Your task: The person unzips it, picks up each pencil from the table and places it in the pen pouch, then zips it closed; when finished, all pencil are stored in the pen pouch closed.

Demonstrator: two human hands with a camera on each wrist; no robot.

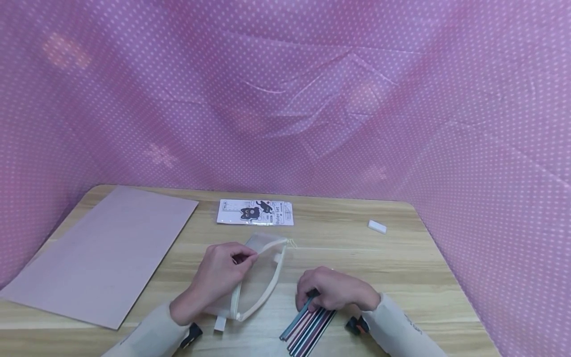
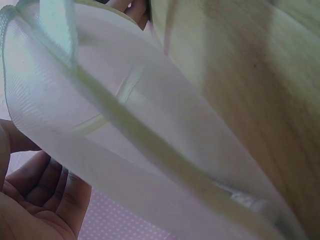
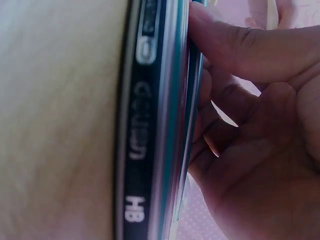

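A translucent mesh pencil pouch (image 1: 260, 282) with cream zipper edging lies on the table, its mouth spread apart. My left hand (image 1: 225, 270) pinches the pouch's far-left edge between thumb and fingers; the left wrist view shows the mesh (image 2: 165, 110) up close. To the right of the pouch, my right hand (image 1: 332, 290) grips a bundle of pencils (image 1: 308, 329) in dark, teal and reddish colours. In the right wrist view the thumb presses along the bundle, and one dark pencil (image 3: 135, 150) carries the letters HB. The pencils' far ends are hidden under the right hand.
A packaged ruler set (image 1: 255, 212) with black cat drawings lies beyond the pouch. Farther right is a small white eraser (image 1: 377, 226). A large pale pinkish board (image 1: 102, 258) covers the table's left side. Pink dotted cloth (image 1: 285, 99) hangs around the wooden table (image 1: 401, 267).
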